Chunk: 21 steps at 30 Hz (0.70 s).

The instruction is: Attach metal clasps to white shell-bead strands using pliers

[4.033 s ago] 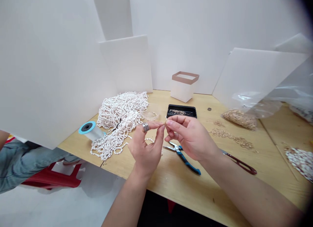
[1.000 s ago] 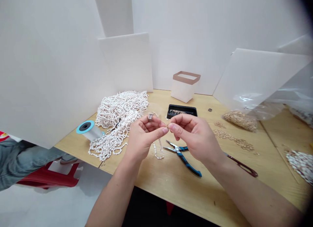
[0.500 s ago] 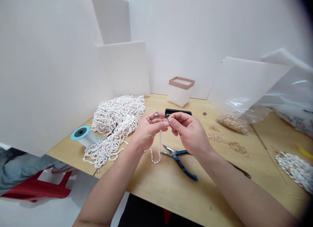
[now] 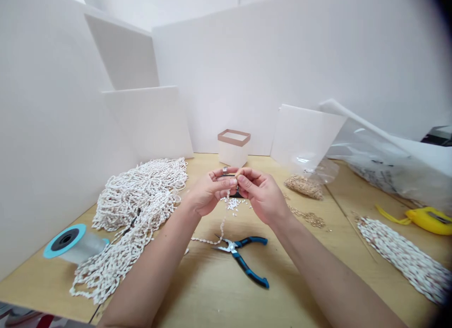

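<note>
Bead string: the thin white bead string (image 4: pixel 222 227) hangs from the fingertips of the left hand, drops to the table, then bends and runs off to the left. It crosses the tips of the pliers.
Left hand: the left hand (image 4: pixel 213 192) is closed to a small pinch, thumb against finger, and holds the bead string. It wears a silver ring (image 4: pixel 225 170).
Right hand: the right hand (image 4: pixel 260 192) is pinched narrow too, thumb on finger, its tips right by the left ones. What sits between them is too tiny to tell.
Pliers: the blue and black pliers (image 4: pixel 231 246) lie on the table (image 4: pixel 219 302) below the hands, with handles spread.
Loose beads: little white beads (image 4: pixel 233 204) are scattered just past the pliers.
Black tray: a black tray (image 4: pixel 237 195) is mostly hidden behind the hands.
Box: a white box (image 4: pixel 232 155) with a brown rim stands farther back.
Left side: a big heap of white bead strings (image 4: pixel 141 194), with a blue-ended spool (image 4: pixel 86 248) beside it.
Right side: small gold bits (image 4: pixel 310 219), a clear bag of gold bits (image 4: pixel 304 186), a bundle of white and brown strands (image 4: pixel 402 255), and a yellow thing (image 4: pixel 429 220).
</note>
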Tool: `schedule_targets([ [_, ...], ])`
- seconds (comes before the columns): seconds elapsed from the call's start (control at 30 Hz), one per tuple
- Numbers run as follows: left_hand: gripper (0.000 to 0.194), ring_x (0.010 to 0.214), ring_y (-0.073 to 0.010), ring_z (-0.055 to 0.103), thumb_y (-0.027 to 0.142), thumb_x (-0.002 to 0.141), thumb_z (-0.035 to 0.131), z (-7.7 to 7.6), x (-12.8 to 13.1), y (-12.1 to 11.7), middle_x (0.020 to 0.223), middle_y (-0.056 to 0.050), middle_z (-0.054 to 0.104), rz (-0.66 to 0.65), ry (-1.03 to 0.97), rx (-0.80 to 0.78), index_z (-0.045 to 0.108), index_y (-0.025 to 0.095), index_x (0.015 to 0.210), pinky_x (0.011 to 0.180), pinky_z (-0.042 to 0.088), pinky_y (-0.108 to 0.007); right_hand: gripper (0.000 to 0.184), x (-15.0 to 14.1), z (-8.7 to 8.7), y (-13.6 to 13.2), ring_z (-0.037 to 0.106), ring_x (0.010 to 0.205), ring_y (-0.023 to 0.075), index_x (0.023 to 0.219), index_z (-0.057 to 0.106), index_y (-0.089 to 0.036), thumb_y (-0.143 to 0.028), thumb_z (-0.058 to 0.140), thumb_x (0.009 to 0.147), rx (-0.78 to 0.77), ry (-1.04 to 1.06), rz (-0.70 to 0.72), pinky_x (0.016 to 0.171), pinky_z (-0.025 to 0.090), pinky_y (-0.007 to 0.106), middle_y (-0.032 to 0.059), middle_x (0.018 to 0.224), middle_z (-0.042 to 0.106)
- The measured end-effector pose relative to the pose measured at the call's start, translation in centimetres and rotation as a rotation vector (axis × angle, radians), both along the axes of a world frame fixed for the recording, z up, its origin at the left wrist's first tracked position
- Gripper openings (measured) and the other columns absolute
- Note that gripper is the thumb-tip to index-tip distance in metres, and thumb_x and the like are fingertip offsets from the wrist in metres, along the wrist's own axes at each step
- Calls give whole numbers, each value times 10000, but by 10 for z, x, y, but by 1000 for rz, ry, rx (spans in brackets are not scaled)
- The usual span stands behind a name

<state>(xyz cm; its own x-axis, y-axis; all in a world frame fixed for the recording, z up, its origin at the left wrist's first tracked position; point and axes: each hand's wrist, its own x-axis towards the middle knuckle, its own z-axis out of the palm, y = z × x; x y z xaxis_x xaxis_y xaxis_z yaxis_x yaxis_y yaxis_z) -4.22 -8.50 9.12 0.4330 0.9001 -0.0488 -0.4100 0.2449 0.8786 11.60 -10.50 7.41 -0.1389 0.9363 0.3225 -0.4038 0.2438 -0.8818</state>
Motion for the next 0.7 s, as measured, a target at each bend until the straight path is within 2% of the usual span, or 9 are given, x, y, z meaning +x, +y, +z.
schedule_targets([
  [0.1, 473, 674, -103, 680, 175, 598, 934, -5, 1, 2, 801, -35, 749, 35, -3, 5, 736, 119, 1024, 701, 533, -221, 243, 2, 0, 2, 451, 558, 65, 821, 718, -181, -413, 788, 819, 28, -89, -56, 519, 378, 237, 39, 936, 726],
  [0.2, 454, 703, -102, 682, 168, 601, 926, -8, 3, 1, 809, -32, 748, 71, -22, 3, 743, 119, 1013, 711, 530, -215, 244, 6, 3, 1, 564, 601, 118, 834, 722, -186, -427, 761, 836, 105, -244, -155, 584, 484, 272, 22, 773, 694],
  [0.3, 433, 668, -87, 657, 166, 606, 916, -9, 5, 1, 773, -19, 736, 92, -36, 2, 746, 124, 1002, 668, 513, -200, 163, 10, 7, -2, 668, 777, 184, 848, 734, -195, -355, 720, 878, 258, -386, -267, 715, 541, 324, 48, 847, 720],
  [0.4, 408, 647, -79, 638, 159, 598, 909, -9, 7, -1, 770, -13, 731, 92, -44, 6, 748, 126, 971, 645, 501, -196, 85, 15, 11, -3, 679, 849, 191, 879, 742, -205, -251, 678, 911, 424, -546, -352, 765, 530, 328, 52, 897, 739],
  [0.53, 379, 640, -69, 620, 146, 574, 897, -5, 9, -5, 749, 4, 707, 93, -49, -7, 750, 130, 922, 634, 489, -188, 112, 21, 17, -7, 699, 920, 187, 930, 745, -219, -177, 641, 929, 558, -686, -354, 826, 528, 316, 46, 971, 754],
  [0.7, 357, 607, -62, 582, 154, 561, 884, -1, 10, -9, 712, 10, 679, 85, -32, -6, 754, 122, 892, 622, 472, -195, 190, 28, 24, -13, 712, 939, 184, 973, 754, -229, -136, 590, 948, 642, -784, -341, 846, 533, 310, 41, 980, 761],
])
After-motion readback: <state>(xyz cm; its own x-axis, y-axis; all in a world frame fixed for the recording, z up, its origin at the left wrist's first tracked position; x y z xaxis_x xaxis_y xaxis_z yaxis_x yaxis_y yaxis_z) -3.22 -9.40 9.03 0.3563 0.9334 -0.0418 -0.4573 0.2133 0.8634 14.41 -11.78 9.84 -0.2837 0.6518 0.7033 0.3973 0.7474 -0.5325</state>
